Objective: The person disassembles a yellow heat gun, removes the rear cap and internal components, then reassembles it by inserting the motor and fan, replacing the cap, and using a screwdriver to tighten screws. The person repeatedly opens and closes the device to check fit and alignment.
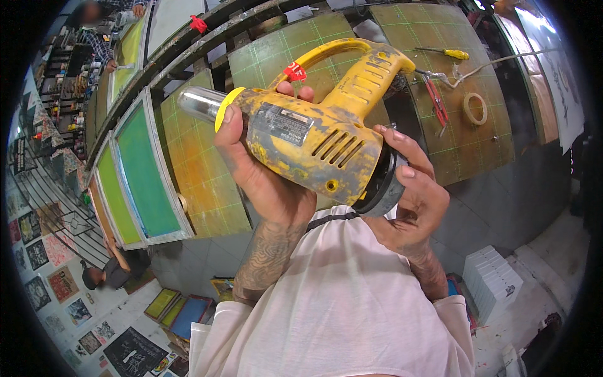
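Centre frame, the left hand (264,169) wraps a paint-stained yellow heat gun (314,135) near its metal nozzle (200,103), while the right hand (411,201) cups its dark rear end. Upper right, a tape roll (475,108) and yellow-handled screwdriver (443,53) lie on a gridded green table (465,144).

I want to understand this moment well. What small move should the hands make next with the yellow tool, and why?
Probably turn the black end further with the right hand while the left hand holds the yellow tool steady. The right fingers already wrap that end, the left grips the body near the metal nozzle, and the tool is off the table.
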### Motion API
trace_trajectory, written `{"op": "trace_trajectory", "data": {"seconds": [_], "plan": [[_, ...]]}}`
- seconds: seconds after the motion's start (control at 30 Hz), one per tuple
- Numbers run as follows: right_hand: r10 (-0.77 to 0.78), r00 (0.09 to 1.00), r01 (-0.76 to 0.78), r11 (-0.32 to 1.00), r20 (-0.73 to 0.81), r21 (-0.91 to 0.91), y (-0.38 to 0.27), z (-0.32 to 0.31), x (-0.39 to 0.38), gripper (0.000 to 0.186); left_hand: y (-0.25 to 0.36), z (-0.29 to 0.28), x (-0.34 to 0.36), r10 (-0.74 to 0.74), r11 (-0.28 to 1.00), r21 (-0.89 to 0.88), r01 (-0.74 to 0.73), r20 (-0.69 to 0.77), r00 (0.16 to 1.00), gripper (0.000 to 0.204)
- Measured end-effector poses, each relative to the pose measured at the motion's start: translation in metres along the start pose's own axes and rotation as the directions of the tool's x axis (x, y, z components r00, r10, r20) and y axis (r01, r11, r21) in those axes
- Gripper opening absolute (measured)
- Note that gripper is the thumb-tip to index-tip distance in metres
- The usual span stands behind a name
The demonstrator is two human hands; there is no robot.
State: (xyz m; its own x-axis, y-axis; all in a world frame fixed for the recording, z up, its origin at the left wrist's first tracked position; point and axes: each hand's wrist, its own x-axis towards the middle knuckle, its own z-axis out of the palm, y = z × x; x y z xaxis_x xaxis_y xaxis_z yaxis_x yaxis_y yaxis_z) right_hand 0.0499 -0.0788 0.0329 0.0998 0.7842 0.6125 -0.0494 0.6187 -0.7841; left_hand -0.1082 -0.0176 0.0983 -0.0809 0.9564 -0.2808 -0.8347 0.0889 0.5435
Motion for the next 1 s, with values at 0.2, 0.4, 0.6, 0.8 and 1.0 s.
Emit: {"op": "trace_trajectory", "data": {"seconds": [0.2, 0.4, 0.6, 0.8, 1.0], "plan": [[-0.043, 0.999, 0.046, 0.996, 0.033, -0.076, -0.001, -0.002, 0.004, 0.065, 0.000, 0.004, -0.002, 0.052, 0.995, 0.082, -0.051, -0.015, 0.999, 0.066], [-0.064, 0.994, 0.071, 0.994, 0.087, -0.080, 0.000, -0.007, 0.005, 0.069, -0.002, 0.006, -0.002, 0.099, 0.976, 0.197, -0.096, -0.003, 0.995, 0.062], [-0.011, 0.991, 0.023, 0.995, 0.135, -0.093, -0.007, -0.013, 0.010, 0.075, 0.001, -0.008, 0.004, 0.066, 0.985, 0.157, -0.071, 0.037, 0.997, 0.060], [0.137, 0.976, -0.095, 0.967, 0.168, -0.236, -0.015, -0.018, 0.010, 0.078, -0.002, -0.002, 0.003, 0.123, 0.974, 0.192, -0.124, 0.021, 0.992, 0.059], [0.072, 0.993, -0.051, 0.975, 0.090, -0.218, -0.016, -0.012, 0.004, 0.080, -0.003, -0.008, 0.001, 0.014, 0.992, 0.127, -0.023, 0.070, 0.997, 0.059]]}}
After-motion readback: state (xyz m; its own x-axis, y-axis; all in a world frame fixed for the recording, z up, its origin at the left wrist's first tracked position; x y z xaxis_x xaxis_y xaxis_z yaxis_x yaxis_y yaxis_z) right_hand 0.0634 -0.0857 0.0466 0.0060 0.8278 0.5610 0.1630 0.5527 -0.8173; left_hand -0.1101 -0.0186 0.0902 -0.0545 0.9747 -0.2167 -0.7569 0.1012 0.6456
